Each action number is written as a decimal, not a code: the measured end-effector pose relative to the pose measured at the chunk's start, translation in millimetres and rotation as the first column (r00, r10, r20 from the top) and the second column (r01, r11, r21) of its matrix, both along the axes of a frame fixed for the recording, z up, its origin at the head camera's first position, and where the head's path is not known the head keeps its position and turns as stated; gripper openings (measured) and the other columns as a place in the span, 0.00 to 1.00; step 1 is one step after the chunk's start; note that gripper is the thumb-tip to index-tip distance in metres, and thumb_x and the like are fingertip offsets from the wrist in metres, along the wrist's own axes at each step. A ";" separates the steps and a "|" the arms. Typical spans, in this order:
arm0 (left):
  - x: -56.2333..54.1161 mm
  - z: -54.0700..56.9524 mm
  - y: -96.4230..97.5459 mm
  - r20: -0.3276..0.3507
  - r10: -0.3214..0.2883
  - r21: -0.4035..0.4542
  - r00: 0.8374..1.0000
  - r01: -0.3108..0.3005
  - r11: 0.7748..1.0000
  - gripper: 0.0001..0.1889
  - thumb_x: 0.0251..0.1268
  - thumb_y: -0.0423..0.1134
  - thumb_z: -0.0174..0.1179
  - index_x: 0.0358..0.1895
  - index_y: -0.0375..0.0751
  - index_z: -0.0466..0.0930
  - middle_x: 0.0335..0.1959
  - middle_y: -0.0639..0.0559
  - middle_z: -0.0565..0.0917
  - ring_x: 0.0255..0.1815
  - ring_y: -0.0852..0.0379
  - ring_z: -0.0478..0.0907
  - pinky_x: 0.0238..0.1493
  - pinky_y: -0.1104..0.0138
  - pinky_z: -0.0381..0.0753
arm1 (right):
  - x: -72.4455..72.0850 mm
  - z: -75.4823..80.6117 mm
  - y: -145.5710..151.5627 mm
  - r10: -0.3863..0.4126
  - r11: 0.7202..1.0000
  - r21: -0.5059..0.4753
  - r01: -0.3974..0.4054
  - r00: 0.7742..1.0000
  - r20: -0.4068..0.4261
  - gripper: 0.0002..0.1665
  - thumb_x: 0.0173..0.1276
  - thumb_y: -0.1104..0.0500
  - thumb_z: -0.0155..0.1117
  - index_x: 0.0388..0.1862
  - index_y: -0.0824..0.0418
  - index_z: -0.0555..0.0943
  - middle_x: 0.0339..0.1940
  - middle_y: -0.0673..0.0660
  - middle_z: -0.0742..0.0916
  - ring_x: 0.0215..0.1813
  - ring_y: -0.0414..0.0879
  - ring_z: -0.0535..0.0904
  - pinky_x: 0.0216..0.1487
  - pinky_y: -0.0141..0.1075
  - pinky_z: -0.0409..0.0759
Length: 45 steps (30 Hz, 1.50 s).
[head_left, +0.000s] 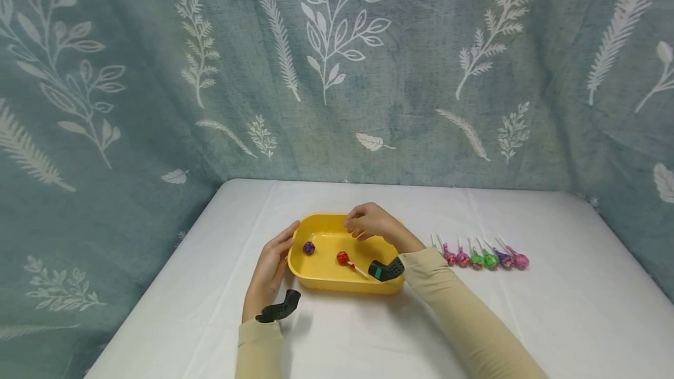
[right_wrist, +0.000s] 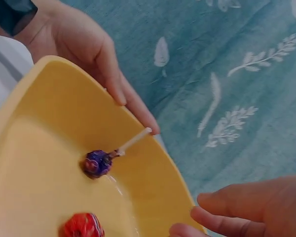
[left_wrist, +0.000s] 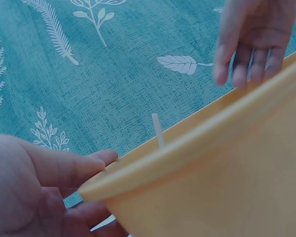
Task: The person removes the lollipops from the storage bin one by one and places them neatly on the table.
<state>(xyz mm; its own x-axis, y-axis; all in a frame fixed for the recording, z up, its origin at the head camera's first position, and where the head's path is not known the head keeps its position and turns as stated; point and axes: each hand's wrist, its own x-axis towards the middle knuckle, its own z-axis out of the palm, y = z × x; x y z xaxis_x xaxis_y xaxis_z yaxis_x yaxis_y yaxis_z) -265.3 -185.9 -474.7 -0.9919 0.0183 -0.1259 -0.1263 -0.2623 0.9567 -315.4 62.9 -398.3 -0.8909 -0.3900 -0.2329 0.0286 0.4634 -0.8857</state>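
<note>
A yellow plastic tub [head_left: 323, 238] sits on the table between my hands. My left hand [head_left: 271, 262] lies along its left side, its extended fingers touching the outer wall near the rim [left_wrist: 153, 168]. My right hand [head_left: 372, 222] hovers over the tub's back right part with loosely bent fingers and nothing in them. Inside the tub, a purple-wrapped lollipop [right_wrist: 97, 164] leans its stick on the left wall. A red-wrapped lollipop [head_left: 342, 258] lies nearer the middle, its white stick pointing toward the front right.
Several wrapped lollipops, among them a green one [head_left: 489, 261] and a pink one [head_left: 520, 261], lie in a row right of the tub, sticks toward the back. A white cloth [head_left: 347, 338] covers the table. Behind it hangs a leaf-patterned green curtain [head_left: 411, 75].
</note>
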 end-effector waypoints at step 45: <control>-1.5 0.2 -0.5 0.015 -0.002 0.024 1.000 0.002 1.000 0.22 0.73 0.32 0.45 0.66 0.47 0.74 0.70 0.54 0.67 0.70 0.55 0.62 0.69 0.63 0.62 | -16.6 -42.4 -83.2 0.181 0.979 0.093 -0.179 0.984 -0.007 0.12 0.58 0.71 0.67 0.43 0.68 0.85 0.25 0.54 0.85 0.25 0.46 0.77 0.33 0.36 0.82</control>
<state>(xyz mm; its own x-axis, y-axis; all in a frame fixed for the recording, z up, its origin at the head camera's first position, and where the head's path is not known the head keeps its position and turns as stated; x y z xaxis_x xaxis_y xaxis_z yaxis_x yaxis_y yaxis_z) -266.9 -186.3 -474.5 -0.9898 0.0237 -0.1403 -0.1412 -0.2849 0.9481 -332.0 -20.3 -440.7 -0.8117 -0.5221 -0.2619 -0.0757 0.5386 -0.8391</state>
